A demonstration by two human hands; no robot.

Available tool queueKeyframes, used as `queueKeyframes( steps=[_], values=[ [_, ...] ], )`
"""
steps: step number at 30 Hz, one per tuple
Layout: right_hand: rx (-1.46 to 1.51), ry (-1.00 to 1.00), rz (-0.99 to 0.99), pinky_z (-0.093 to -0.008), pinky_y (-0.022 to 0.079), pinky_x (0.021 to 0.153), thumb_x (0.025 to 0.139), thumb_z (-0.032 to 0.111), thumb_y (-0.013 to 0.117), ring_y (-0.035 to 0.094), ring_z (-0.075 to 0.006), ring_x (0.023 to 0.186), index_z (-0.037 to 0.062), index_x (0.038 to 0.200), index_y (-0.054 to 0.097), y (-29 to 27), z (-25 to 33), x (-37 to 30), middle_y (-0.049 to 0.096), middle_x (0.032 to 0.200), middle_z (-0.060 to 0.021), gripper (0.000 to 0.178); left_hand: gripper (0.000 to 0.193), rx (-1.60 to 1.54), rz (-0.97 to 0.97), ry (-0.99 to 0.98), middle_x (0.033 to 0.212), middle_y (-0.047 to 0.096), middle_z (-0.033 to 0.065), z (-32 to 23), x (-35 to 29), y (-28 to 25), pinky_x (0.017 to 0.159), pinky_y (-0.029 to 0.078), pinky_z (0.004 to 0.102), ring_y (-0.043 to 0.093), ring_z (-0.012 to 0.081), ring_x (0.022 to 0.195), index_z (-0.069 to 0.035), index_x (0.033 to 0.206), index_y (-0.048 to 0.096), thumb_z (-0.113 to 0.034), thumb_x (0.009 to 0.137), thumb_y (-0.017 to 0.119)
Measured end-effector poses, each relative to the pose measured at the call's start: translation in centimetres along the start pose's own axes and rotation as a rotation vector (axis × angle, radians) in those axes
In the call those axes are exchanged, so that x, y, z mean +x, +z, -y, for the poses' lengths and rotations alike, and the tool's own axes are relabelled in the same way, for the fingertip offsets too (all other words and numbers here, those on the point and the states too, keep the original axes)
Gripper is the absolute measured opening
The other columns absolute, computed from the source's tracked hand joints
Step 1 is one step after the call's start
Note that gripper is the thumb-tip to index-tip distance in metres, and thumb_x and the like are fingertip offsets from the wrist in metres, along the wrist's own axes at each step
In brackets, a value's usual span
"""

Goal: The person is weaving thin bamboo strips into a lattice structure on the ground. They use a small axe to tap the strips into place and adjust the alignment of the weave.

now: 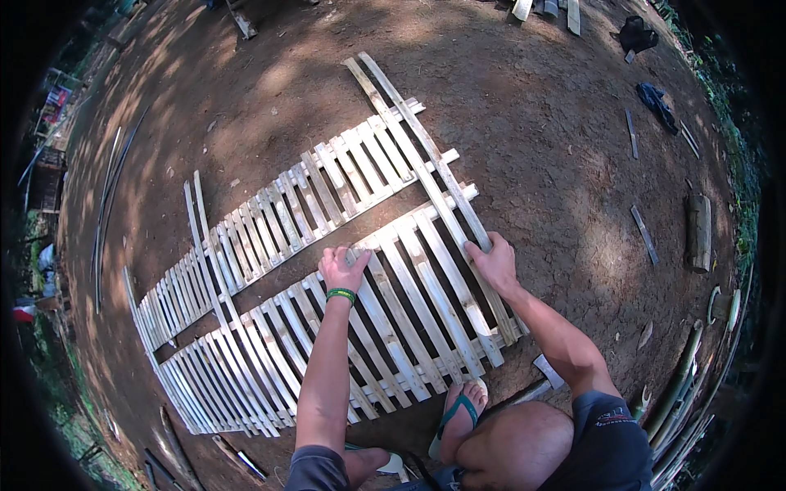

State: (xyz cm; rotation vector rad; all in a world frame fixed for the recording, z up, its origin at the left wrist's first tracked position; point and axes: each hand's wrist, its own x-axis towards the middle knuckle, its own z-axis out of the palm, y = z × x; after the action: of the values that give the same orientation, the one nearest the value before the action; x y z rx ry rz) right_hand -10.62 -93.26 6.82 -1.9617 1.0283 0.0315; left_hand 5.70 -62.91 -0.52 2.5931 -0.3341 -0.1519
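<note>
1. Fingers of our left hand (342,268) lie flat and spread on the bamboo slat panel (327,270), pressing a slat near the middle gap; nothing gripped.
2. Our right hand (494,263) curls its fingers around the long diagonal strip (426,164) where it crosses the panel's right end.
3. We see the panel flat on the dirt ground (532,123), running from lower left to upper right, two rows of pale slats tied to cross strips.
4. Green wristband (341,295) sits on our left wrist.
5. Our foot in a green-strapped sandal (458,413) rests at the panel's near edge; our knee is just beside it.
6. Hatchet (536,380) lies on the ground just right of the sandal, under our right forearm.
7. Short log (697,233) and loose bamboo offcuts sit well apart on the right; bamboo poles (679,393) are stacked at lower right.
</note>
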Motion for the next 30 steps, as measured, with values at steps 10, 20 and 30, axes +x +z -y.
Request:
queueKeyframes(
  steps=[10,20,30],
  values=[
    [-0.086,-0.037,0.01,-0.0492,0.052,0.095,0.088,0.037,0.075,0.067,-0.0439,0.108,-0.0086,0.131,0.059,0.2,-1.9,0.5,0.068,0.112,-0.0314,0.064,0.124,0.209,0.039,-0.213,0.166,0.013,0.0258,-7.7,-7.6,1.4,0.125,0.004,0.0626,0.006,0.0431,0.157,-0.006,0.164,0.019,-0.073,0.076,0.074],
    [-0.436,0.07,-0.009,-0.0494,0.048,0.084,0.091,0.018,0.071,0.058,-0.0406,0.093,-0.0008,0.113,0.054,-11.2,-13.1,-17.4,0.055,0.1,-0.0194,0.034,0.146,0.186,0.329,-0.675,0.171,-0.017,0.0226,-9.3,-8.1,2.2,0.119,-0.003,0.0737,-0.015,0.0429,0.158,-0.012,0.167,-0.008,-0.086,0.068,0.07],
    [-0.551,1.148,0.113,-0.0456,0.051,0.084,0.089,0.032,0.075,0.064,-0.0345,0.094,-0.004,0.115,0.057,-7.3,-24.4,-34.1,0.065,0.103,-0.0188,0.048,0.155,0.141,0.615,-0.703,0.167,-0.03,0.0246,-8.8,-6.9,1.3,0.116,-0.004,0.077,-0.027,0.0467,0.154,-0.011,0.161,-0.026,-0.084,0.068,0.073]
  ],
)
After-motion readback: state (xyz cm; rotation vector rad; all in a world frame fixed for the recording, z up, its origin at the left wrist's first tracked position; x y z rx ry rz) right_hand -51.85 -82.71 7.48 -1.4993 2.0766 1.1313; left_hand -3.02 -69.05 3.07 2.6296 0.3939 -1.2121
